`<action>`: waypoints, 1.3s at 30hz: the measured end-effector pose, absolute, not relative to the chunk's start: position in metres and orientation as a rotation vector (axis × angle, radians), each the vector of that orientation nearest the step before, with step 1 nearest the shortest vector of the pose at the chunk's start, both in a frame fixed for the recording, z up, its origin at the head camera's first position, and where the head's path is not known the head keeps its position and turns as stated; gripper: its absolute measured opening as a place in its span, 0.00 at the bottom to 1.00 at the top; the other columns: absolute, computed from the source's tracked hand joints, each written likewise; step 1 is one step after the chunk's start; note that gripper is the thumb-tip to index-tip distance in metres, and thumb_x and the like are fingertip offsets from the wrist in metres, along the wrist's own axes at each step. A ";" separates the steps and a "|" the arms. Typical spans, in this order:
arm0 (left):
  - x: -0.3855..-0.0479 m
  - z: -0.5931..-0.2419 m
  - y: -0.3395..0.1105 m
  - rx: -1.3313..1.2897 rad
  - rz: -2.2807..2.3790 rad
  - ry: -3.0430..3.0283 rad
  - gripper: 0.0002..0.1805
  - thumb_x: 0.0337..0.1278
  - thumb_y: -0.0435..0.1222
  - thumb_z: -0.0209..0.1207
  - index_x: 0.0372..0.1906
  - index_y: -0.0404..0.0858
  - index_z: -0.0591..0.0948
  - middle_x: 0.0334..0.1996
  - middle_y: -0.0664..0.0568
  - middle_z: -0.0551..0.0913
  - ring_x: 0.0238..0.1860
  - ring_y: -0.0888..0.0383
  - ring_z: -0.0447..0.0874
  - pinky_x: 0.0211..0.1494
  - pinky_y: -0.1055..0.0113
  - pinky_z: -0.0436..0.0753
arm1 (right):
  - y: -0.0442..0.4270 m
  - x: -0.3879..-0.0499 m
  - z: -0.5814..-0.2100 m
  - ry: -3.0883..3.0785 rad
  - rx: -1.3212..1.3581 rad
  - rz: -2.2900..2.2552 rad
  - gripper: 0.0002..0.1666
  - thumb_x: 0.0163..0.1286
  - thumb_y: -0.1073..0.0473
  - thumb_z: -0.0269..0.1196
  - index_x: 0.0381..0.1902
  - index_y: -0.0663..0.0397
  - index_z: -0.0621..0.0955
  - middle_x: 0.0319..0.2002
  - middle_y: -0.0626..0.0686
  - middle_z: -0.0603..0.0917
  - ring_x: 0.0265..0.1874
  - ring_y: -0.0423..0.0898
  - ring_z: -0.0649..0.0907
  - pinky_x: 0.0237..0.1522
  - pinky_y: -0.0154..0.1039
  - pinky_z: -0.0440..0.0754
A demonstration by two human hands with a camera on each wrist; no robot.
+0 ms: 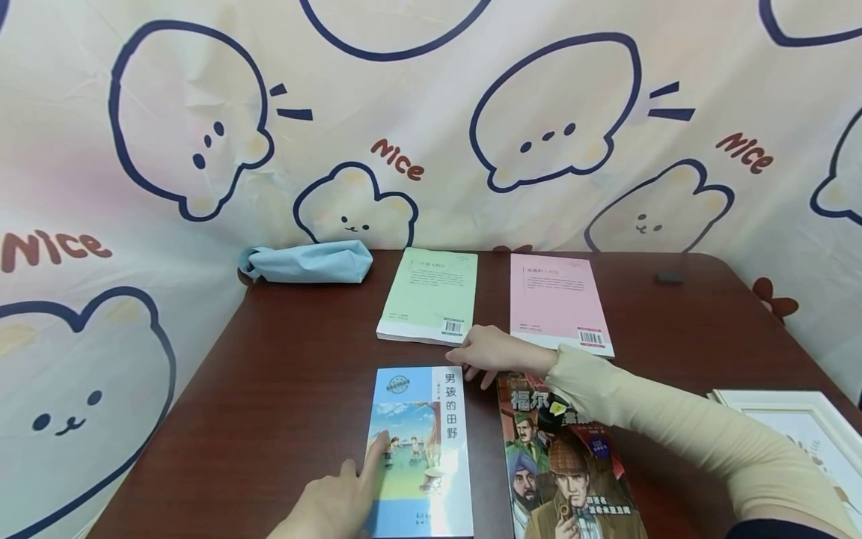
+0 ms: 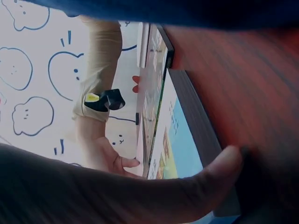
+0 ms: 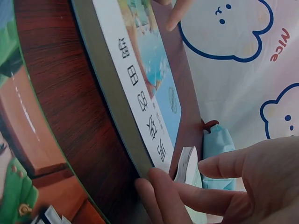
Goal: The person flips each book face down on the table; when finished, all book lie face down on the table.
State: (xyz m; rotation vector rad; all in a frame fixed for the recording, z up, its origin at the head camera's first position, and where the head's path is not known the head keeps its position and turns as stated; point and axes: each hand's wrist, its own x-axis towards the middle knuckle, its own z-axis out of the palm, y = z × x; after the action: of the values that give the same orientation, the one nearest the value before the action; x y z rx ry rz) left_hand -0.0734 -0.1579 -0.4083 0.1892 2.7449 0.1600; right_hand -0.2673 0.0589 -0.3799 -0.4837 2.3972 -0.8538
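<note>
A blue children's book (image 1: 420, 457) with a white title strip lies face up on the table. My left hand (image 1: 330, 501) is at its lower left, a finger extended over the cover. In the left wrist view, the left thumb (image 2: 205, 186) crosses in front of the book's bottom page edge (image 2: 201, 121). At the top right corner, my right hand (image 1: 491, 352) has its fingers loosely bent. Its fingertips (image 3: 159, 182) reach the corner in the right wrist view; firm contact cannot be made out. A detective comic book (image 1: 566, 471) lies beneath the right forearm.
Behind lie a green book (image 1: 431, 292) and a pink book (image 1: 555, 292). A light-blue pouch (image 1: 306, 262) sits at the back left. At right are a white frame (image 1: 795, 427) and a small dark object (image 1: 669, 278). A patterned cloth (image 1: 438, 112) hangs behind the table.
</note>
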 end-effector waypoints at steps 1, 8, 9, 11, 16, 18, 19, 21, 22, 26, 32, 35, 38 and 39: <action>-0.073 -0.409 -0.157 0.174 0.165 2.739 0.61 0.33 0.47 0.78 0.73 0.46 0.51 0.30 0.41 0.75 0.14 0.52 0.70 0.20 0.57 0.75 | 0.059 -0.267 -0.380 2.401 -0.490 -0.852 0.18 0.72 0.49 0.58 0.40 0.57 0.87 0.29 0.52 0.87 0.27 0.43 0.87 0.24 0.40 0.84; -0.072 -0.411 -0.155 0.116 0.179 2.692 0.57 0.37 0.46 0.76 0.72 0.48 0.52 0.33 0.40 0.75 0.16 0.50 0.73 0.21 0.55 0.76 | 0.055 -0.270 -0.385 2.445 -0.497 -0.787 0.22 0.72 0.47 0.58 0.26 0.59 0.82 0.25 0.54 0.85 0.24 0.46 0.85 0.24 0.39 0.84; -0.071 -0.411 -0.154 0.115 0.186 2.689 0.57 0.37 0.45 0.76 0.72 0.48 0.53 0.32 0.41 0.75 0.16 0.50 0.73 0.21 0.55 0.75 | 0.054 -0.271 -0.386 2.448 -0.492 -0.770 0.23 0.72 0.46 0.58 0.25 0.60 0.80 0.25 0.54 0.84 0.24 0.46 0.84 0.24 0.39 0.84; -0.071 -0.411 -0.154 0.118 0.189 2.684 0.55 0.39 0.44 0.76 0.71 0.48 0.53 0.33 0.41 0.75 0.16 0.50 0.73 0.21 0.55 0.76 | 0.053 -0.272 -0.389 2.450 -0.477 -0.742 0.23 0.71 0.45 0.57 0.28 0.59 0.79 0.28 0.54 0.83 0.26 0.46 0.83 0.24 0.39 0.84; -0.070 -0.413 -0.156 0.133 0.177 2.678 0.54 0.41 0.42 0.75 0.72 0.46 0.54 0.32 0.41 0.74 0.14 0.50 0.71 0.19 0.56 0.75 | 0.052 -0.273 -0.394 2.403 -0.475 -0.731 0.24 0.70 0.41 0.57 0.33 0.56 0.81 0.32 0.53 0.82 0.31 0.45 0.82 0.27 0.39 0.84; -0.071 -0.414 -0.157 0.147 0.175 2.685 0.53 0.42 0.41 0.74 0.72 0.46 0.54 0.31 0.42 0.73 0.13 0.51 0.70 0.18 0.57 0.74 | 0.053 -0.274 -0.394 2.359 -0.498 -0.766 0.24 0.70 0.40 0.57 0.32 0.55 0.83 0.31 0.52 0.84 0.31 0.45 0.83 0.29 0.39 0.84; -0.071 -0.414 -0.157 0.154 0.179 2.689 0.53 0.42 0.40 0.74 0.72 0.46 0.53 0.31 0.42 0.72 0.13 0.51 0.70 0.18 0.57 0.74 | 0.054 -0.274 -0.394 2.330 -0.514 -0.789 0.24 0.70 0.40 0.57 0.31 0.54 0.83 0.30 0.52 0.84 0.30 0.45 0.84 0.30 0.39 0.84; -0.071 -0.413 -0.157 0.163 0.189 2.696 0.53 0.42 0.39 0.73 0.72 0.47 0.53 0.31 0.42 0.72 0.13 0.52 0.69 0.18 0.58 0.73 | 0.056 -0.277 -0.395 2.259 -0.533 -0.848 0.23 0.70 0.41 0.58 0.33 0.55 0.83 0.29 0.53 0.85 0.27 0.47 0.85 0.30 0.41 0.85; -0.072 -0.412 -0.157 0.168 0.190 2.699 0.53 0.42 0.38 0.73 0.72 0.47 0.53 0.30 0.42 0.72 0.13 0.52 0.69 0.18 0.58 0.73 | 0.057 -0.278 -0.395 2.219 -0.537 -0.877 0.23 0.69 0.41 0.58 0.34 0.55 0.83 0.30 0.53 0.86 0.27 0.48 0.86 0.31 0.41 0.85; -0.073 -0.411 -0.156 0.188 0.178 2.698 0.54 0.42 0.38 0.72 0.72 0.48 0.52 0.30 0.43 0.72 0.14 0.52 0.69 0.19 0.59 0.72 | 0.060 -0.281 -0.398 2.099 -0.551 -0.967 0.23 0.70 0.40 0.58 0.40 0.56 0.80 0.31 0.56 0.86 0.25 0.50 0.87 0.31 0.43 0.85; -0.074 -0.409 -0.157 0.293 0.152 2.720 0.53 0.41 0.36 0.72 0.71 0.49 0.52 0.31 0.43 0.73 0.15 0.54 0.68 0.19 0.60 0.72 | 0.061 -0.284 -0.401 2.032 -0.604 -0.978 0.23 0.69 0.39 0.59 0.41 0.53 0.84 0.30 0.55 0.87 0.22 0.49 0.86 0.31 0.45 0.86; -0.075 -0.407 -0.158 0.316 0.175 2.711 0.52 0.41 0.35 0.72 0.71 0.50 0.53 0.31 0.43 0.74 0.16 0.54 0.68 0.20 0.62 0.72 | 0.060 -0.286 -0.401 1.995 -0.647 -0.949 0.18 0.67 0.43 0.63 0.42 0.51 0.84 0.28 0.55 0.86 0.20 0.48 0.85 0.31 0.47 0.86; -0.076 -0.405 -0.160 0.298 0.242 2.672 0.52 0.41 0.35 0.71 0.71 0.51 0.53 0.32 0.44 0.74 0.17 0.55 0.69 0.22 0.63 0.73 | 0.060 -0.288 -0.402 1.958 -0.665 -0.943 0.18 0.65 0.48 0.66 0.48 0.51 0.82 0.29 0.55 0.85 0.21 0.49 0.86 0.32 0.47 0.86; -0.077 -0.404 -0.160 0.288 0.271 2.652 0.52 0.42 0.35 0.71 0.71 0.53 0.52 0.33 0.45 0.74 0.18 0.55 0.69 0.23 0.64 0.74 | 0.061 -0.288 -0.402 1.947 -0.664 -0.948 0.19 0.65 0.49 0.66 0.50 0.51 0.80 0.30 0.55 0.85 0.22 0.49 0.86 0.32 0.47 0.86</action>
State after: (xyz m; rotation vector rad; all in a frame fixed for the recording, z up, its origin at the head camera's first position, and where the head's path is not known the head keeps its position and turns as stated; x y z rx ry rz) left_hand -0.0767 -0.1605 -0.4036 0.2884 2.6518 0.2711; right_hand -0.2878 0.0609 -0.4024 -0.6636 1.9465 -0.9481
